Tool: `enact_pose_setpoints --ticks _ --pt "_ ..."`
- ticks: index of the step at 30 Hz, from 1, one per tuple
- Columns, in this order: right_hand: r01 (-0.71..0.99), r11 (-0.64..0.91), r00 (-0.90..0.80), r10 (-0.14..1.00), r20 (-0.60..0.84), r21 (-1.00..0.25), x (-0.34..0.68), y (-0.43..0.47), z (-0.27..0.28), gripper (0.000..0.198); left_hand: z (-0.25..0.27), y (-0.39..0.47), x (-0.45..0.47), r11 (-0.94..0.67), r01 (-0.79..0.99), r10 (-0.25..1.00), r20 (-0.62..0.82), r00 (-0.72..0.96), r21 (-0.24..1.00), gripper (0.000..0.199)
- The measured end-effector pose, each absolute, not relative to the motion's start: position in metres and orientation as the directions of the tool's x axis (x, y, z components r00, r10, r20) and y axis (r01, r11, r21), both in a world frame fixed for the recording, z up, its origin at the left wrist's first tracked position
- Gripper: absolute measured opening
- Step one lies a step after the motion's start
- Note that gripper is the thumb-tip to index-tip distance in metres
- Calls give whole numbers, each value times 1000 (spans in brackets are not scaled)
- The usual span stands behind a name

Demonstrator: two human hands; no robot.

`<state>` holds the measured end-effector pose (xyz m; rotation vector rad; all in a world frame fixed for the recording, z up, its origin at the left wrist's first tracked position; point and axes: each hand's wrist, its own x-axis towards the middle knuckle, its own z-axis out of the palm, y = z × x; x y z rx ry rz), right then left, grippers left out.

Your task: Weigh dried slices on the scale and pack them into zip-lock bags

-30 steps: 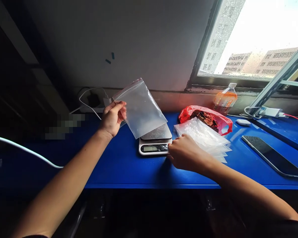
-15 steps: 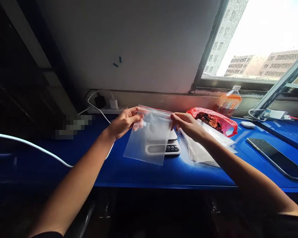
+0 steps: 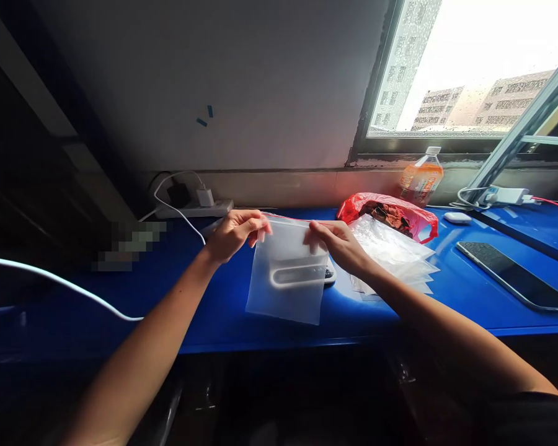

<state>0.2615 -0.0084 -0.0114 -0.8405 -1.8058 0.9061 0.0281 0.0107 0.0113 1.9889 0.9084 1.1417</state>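
Note:
A clear zip-lock bag (image 3: 286, 297) with a red line along its top edge hangs between my two hands, looking flat. My left hand (image 3: 236, 235) pinches its upper left corner, and my right hand (image 3: 337, 241) pinches the upper right side. Behind the bag, a white digital scale (image 3: 330, 275) rests on the blue table; most of it shows only hazily through the plastic. Just right of my right hand lies a pile of clear plastic bags (image 3: 385, 248). Beyond the pile sits a red plastic bag (image 3: 425, 224) holding dried brown pieces (image 3: 388, 217).
An orange drink bottle (image 3: 423, 176) stands by the wall under the window. A phone (image 3: 516, 275) and a small white case (image 3: 457, 218) lie at the right. Power strip (image 3: 218, 207) and charger are at the back left. A white cable (image 3: 65, 282) crosses the left side.
Both hands have come slightly lower and closer together, still on the zip-lock bag. The bag now covers more of the scale's button panel. The whole view has shifted a little.

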Motion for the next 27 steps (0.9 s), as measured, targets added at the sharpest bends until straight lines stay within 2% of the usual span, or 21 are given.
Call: enact_pose_setpoints --ticks 4,6,7,10,12,14,20,24,27 --pt "209 568 -318 809 494 -796 263 -6 -12 36 12 7 30 -590 292 797 486 358 753 28" --pt "285 642 -254 767 589 -712 265 -6 -11 25 12 4 35 -619 338 780 503 374 709 28" --pt "328 678 -249 733 633 -657 265 -6 -11 26 11 1 39 -630 359 771 504 388 688 27" --pt "396 759 -387 649 656 -517 262 -11 -13 29 7 -5 50 -682 435 726 472 500 588 23" --pt "386 782 -480 624 616 -491 258 -14 -16 25 3 -8 56 -731 470 676 431 597 495 21" --pt "375 783 -508 621 596 -496 254 -16 -20 25 0 -9 59 -762 491 641 386 664 421 21" --pt "313 740 -480 664 574 -595 249 -13 -31 23 3 -13 56 -772 529 624 261 737 353 22" --pt "264 669 -407 730 548 -695 243 -18 -33 33 4 -13 57 -790 486 601 314 735 374 24" --pt "207 626 -446 744 497 -752 241 -20 -30 33 4 -12 58 -805 461 586 378 717 374 31"
